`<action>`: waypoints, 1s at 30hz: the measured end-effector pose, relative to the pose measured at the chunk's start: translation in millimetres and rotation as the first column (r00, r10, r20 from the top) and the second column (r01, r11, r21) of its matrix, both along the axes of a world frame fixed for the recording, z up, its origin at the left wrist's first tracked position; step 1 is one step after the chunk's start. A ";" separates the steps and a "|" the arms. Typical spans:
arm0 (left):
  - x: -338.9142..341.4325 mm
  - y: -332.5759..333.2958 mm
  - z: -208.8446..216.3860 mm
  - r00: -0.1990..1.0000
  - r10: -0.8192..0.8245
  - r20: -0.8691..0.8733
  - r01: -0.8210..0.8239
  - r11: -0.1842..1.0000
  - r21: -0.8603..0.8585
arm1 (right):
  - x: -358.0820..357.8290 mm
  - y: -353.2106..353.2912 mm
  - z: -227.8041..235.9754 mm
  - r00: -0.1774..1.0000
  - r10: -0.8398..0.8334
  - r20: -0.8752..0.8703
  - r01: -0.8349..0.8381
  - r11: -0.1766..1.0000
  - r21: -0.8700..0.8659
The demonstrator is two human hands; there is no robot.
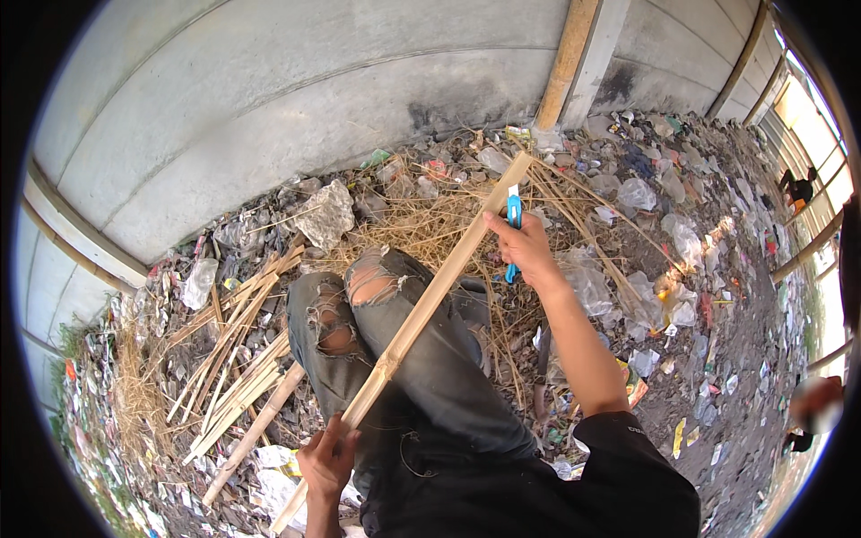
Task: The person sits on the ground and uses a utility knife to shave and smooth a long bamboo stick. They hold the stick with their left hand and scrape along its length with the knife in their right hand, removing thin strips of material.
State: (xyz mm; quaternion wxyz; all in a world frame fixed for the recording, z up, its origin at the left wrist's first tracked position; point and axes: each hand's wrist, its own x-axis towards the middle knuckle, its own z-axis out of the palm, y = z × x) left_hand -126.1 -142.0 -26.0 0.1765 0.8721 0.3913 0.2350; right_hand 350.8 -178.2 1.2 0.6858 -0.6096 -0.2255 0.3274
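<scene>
A long split bamboo strip (421,316) runs slantwise across my lap, its far end raised beyond my knees. My left hand (328,455) is closed around its near part, low in the picture. Toward the far end, my right hand (525,247) grips a blue utility knife (514,220), whose blade points away from me beside the strip. The right thumb lies against the bamboo's edge. Whether the blade touches the strip I cannot tell. Thin bamboo shavings (430,224) lie heaped on the ground past my knees.
Several split bamboo sticks (238,359) lie to my left, with a thicker bamboo pole (256,432) beside them. A pale rock (326,215) rests near the concrete wall (359,99). Plastic litter (686,242) covers the ground. An upright bamboo post (567,63) stands against the wall; people (816,403) are at far right.
</scene>
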 end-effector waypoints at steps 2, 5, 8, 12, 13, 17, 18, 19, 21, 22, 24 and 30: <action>-21.6 1.2 -11.5 1.000 0.004 0.018 -0.004 1.000 0.004 | 14.1 0.8 -1.2 0.998 -0.060 0.017 0.060 0.998 0.028; -49.6 -1.6 -14.3 0.998 0.037 -0.056 -0.038 0.999 -0.031 | 24.9 3.8 0.7 0.986 -0.127 0.105 0.130 0.991 -0.018; -60.2 -4.8 -13.1 0.997 0.056 -0.046 -0.057 0.998 -0.018 | 29.5 4.6 -2.4 0.893 -0.230 0.387 0.279 0.957 -0.075; -68.3 -10.8 -14.6 0.997 0.072 -0.031 -0.073 0.997 -0.033 | -20.5 -15.3 3.7 0.733 0.005 0.680 0.194 0.957 -0.215; -68.5 -11.9 -15.9 0.997 0.067 -0.033 -0.067 0.997 -0.024 | -43.8 -23.1 8.9 0.643 0.128 0.755 0.121 0.957 -0.265; -66.7 -7.4 -24.9 0.999 0.034 -0.036 -0.033 0.999 0.029 | -120.8 -48.7 1.6 0.411 0.469 0.782 -0.072 0.871 -0.485; -68.6 -5.5 -27.7 0.999 0.031 -0.040 -0.029 0.999 0.045 | -118.2 -48.1 -0.2 0.411 0.442 0.797 -0.049 0.884 -0.465; -69.9 -2.9 -30.1 0.999 0.023 -0.044 -0.020 0.998 0.061 | -111.7 -45.7 -3.8 0.411 0.415 0.812 -0.025 0.895 -0.445; -74.5 -1.6 -32.3 0.998 0.017 -0.054 -0.012 0.996 0.091 | -66.1 -28.3 -11.4 0.543 0.183 0.819 0.145 0.941 -0.307; -76.6 0.2 -28.8 0.997 0.020 -0.079 -0.015 0.998 0.061 | -28.9 -24.6 -10.5 0.618 0.135 0.775 0.200 0.926 -0.320; -78.6 3.3 -19.8 0.992 0.027 -0.123 -0.026 1.000 0.010 | -5.0 -23.9 -2.3 0.681 0.120 0.723 0.214 0.911 -0.353; -82.5 9.8 -42.3 0.996 0.012 -0.088 0.002 0.987 0.158 | -102.5 -52.3 -19.3 0.399 0.433 0.808 -0.065 0.893 -0.446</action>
